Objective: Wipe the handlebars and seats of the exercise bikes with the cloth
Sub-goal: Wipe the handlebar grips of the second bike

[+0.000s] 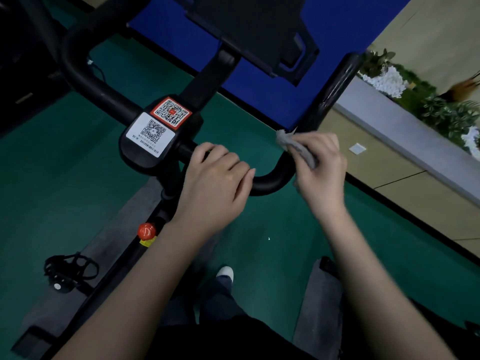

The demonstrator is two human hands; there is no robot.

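A black exercise bike handlebar (270, 181) curves across the middle of the view, with a long right arm (335, 89) rising away from me. My left hand (217, 181) is wrapped around the bar just right of the centre block. My right hand (320, 168) presses a grey cloth (293, 146) against the lower part of the right arm, at the bend. The bike's seat is out of view.
The centre block carries two QR-code stickers (161, 126). A red knob (146, 229) sits on the frame below, and a pedal with straps (68, 271) lies at lower left. A black screen mount (259, 29) stands ahead. Green floor, a blue mat, and a planter ledge (415, 100) at right.
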